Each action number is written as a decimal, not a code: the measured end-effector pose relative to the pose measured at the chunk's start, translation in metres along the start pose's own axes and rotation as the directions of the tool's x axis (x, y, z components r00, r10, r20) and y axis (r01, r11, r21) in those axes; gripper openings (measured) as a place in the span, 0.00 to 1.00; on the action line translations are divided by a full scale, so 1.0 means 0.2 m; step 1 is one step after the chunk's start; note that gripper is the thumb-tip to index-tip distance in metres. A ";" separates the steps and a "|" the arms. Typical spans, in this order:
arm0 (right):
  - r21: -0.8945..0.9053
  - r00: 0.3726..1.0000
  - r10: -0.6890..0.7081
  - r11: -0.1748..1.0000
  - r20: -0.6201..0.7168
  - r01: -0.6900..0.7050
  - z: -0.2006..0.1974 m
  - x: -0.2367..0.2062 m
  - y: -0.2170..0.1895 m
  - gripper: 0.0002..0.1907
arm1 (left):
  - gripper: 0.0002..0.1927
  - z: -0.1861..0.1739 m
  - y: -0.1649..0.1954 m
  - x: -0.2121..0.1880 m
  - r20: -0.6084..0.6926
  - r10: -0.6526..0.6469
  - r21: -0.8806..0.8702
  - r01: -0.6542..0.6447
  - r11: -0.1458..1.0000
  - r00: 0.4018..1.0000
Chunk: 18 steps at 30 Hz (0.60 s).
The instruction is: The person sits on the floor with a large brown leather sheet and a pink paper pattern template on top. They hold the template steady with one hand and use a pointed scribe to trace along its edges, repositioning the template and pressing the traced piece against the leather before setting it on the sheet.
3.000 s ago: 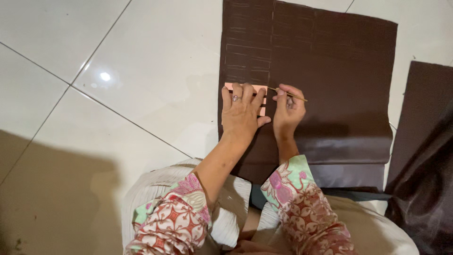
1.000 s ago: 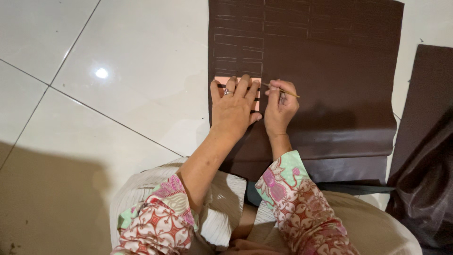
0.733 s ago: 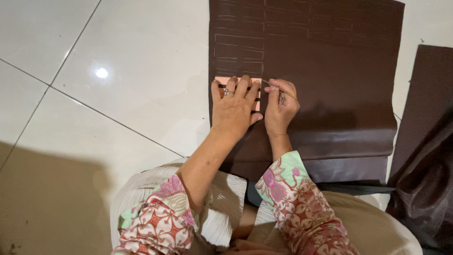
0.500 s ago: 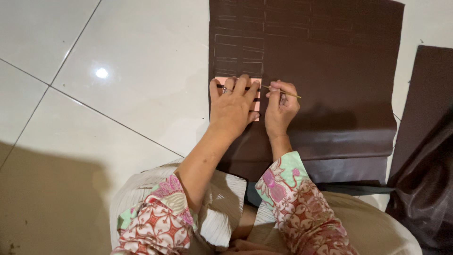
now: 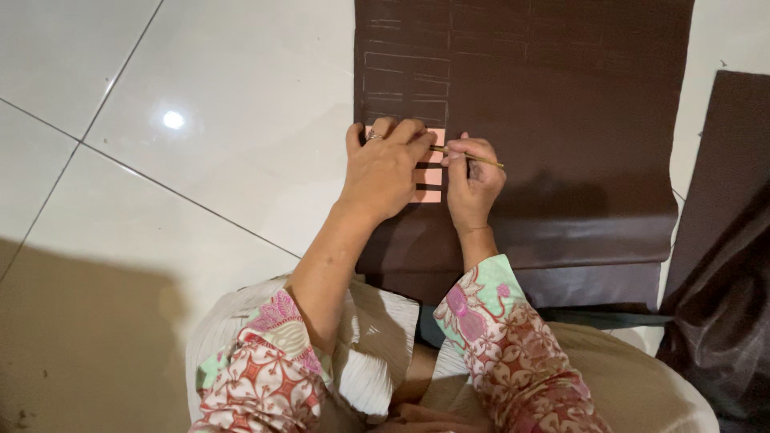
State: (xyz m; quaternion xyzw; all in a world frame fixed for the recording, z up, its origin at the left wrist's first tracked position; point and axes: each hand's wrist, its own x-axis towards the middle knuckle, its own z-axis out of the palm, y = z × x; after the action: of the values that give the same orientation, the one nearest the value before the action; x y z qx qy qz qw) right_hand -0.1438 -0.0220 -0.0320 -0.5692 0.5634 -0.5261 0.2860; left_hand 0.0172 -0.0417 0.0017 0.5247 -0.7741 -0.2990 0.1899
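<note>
Thin marking stick lies w/ long axis approx 9-to-3 o'clock, tilted slightly; free end points toward 3-4 o'clock, working tip toward 9, at the pink template's right edge. Pink card template sits flat on the brown fabric sheet, long axis approx 12-to-6, w/ dark slot cut-outs running across it; its left part is hidden under the left hand.

Right hand: grip closed tight round the stick, thumb and fingers pinched near the tip end; heel of the hand rests on the fabric. Left hand: grip flat and spread, not wrapped round anything; palm and fingers press the template down onto the fabric, fingertips pointing to 12-1 o'clock; a ring shows on one finger.

Edges & room: fabric's left edge runs 12-to-6 just under the left hand; white tiled floor lies beyond at 9 o'clock; pale drawn rectangles fill the fabric at 12 o'clock, just above the template; unmarked fabric spreads toward 3 o'clock; fabric's folded near edge at 6 o'clock by the knees; a second brown piece lies apart at 3-4 o'clock, strip of floor between.
</note>
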 end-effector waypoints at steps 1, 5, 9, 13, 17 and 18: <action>-0.036 0.999 -0.042 0.998 0.021 0.043 0.00 0.00 0.00 0.04 | 0.35 -0.01 0.00 0.00 0.002 -0.004 -0.015 0.004 1.000 1.000; -0.089 0.993 -0.092 0.991 0.075 0.098 -0.01 -0.01 -0.01 0.05 | 0.51 -0.03 -0.02 0.01 0.014 -0.026 -0.054 0.027 0.998 1.000; -0.171 0.989 -0.098 0.978 0.109 0.116 -0.02 -0.02 0.00 0.04 | 0.58 -0.01 -0.04 0.03 0.068 -0.072 -0.052 0.076 0.996 0.995; -0.174 0.985 -0.102 0.977 0.137 0.125 -0.03 -0.01 0.01 0.04 | 0.55 0.03 -0.06 0.03 -0.055 -0.017 -0.052 0.014 0.999 0.998; -0.181 0.983 -0.102 0.975 0.151 0.129 -0.02 -0.02 0.01 0.04 | 0.56 0.04 -0.06 0.03 -0.068 -0.019 -0.051 0.016 0.999 0.997; -0.186 0.982 -0.106 0.973 0.156 0.135 -0.02 -0.02 0.01 0.04 | 0.56 0.05 -0.06 0.03 -0.078 -0.018 -0.056 0.014 0.998 0.997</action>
State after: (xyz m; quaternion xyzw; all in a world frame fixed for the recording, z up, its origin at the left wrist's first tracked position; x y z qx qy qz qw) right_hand -0.1479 -0.0181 -0.0336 -0.6647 0.5544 -0.4417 0.2361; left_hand 0.0178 -0.0473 -0.0131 0.5368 -0.7532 -0.3011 0.2322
